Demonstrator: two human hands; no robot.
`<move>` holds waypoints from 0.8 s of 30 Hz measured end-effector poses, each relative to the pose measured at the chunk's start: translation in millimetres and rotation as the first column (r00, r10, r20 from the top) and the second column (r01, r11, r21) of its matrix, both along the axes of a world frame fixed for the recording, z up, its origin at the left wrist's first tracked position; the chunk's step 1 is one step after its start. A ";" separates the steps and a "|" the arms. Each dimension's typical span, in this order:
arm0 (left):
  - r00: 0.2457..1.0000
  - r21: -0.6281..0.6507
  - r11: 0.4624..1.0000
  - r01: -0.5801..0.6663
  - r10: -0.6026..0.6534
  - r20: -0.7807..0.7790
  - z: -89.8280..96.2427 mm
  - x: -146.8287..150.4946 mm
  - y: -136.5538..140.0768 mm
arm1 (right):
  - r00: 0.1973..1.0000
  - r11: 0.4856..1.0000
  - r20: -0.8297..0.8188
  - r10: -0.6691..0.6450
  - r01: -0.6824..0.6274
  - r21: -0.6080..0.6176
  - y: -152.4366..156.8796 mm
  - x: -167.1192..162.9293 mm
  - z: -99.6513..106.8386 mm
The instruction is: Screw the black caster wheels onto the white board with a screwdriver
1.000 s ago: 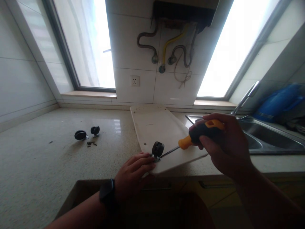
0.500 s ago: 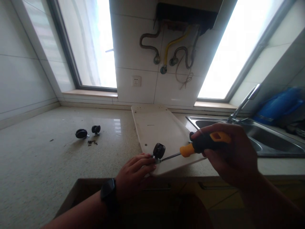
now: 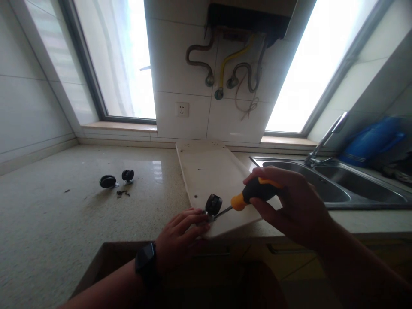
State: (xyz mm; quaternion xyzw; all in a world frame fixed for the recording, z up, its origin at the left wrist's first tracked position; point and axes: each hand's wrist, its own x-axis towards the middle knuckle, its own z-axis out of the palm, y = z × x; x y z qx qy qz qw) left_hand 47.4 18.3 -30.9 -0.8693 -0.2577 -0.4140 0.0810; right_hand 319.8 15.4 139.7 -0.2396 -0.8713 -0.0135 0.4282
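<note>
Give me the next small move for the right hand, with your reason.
Probably turn the screwdriver slightly with the right hand: its tip appears to meet the metal base of the black caster on the white board, and the left hand has its fingers at that base. Whether a screw sits under the tip is too small to tell.

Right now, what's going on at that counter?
The person's right hand grips a yellow-and-black screwdriver, its tip down at the metal base of a black wheeled caster on a flat white board. The left hand has its fingers at that base, by the board's near edge. Left of the board, a second black caster and a third black caster lie on the speckled pale counter.
</note>
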 end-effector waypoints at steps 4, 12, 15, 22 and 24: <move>1.000 -0.007 1.000 0.006 -0.006 -0.007 0.0 0.1 -1.5 | 0.995 0.997 0.075 -0.064 0.066 -0.027 -4.6 -3.7 9.2; 0.999 0.001 1.000 0.024 -0.024 -0.034 1.3 -0.5 -4.0 | 0.978 0.996 0.192 -0.083 0.078 0.033 -13.3 -4.5 20.0; 0.999 0.011 1.000 0.019 -0.019 -0.043 1.0 -0.3 -3.4 | 0.980 0.993 0.173 -0.097 0.083 0.085 -14.9 -6.4 19.3; 0.999 0.007 1.000 0.020 -0.020 -0.044 0.5 0.1 -3.2 | 0.979 0.985 0.139 -0.148 0.133 0.109 -22.3 -9.2 15.7; 0.999 0.000 1.000 0.023 -0.023 -0.042 0.7 0.0 -3.1 | 0.980 0.991 0.150 -0.129 0.121 0.063 -24.7 -7.6 13.8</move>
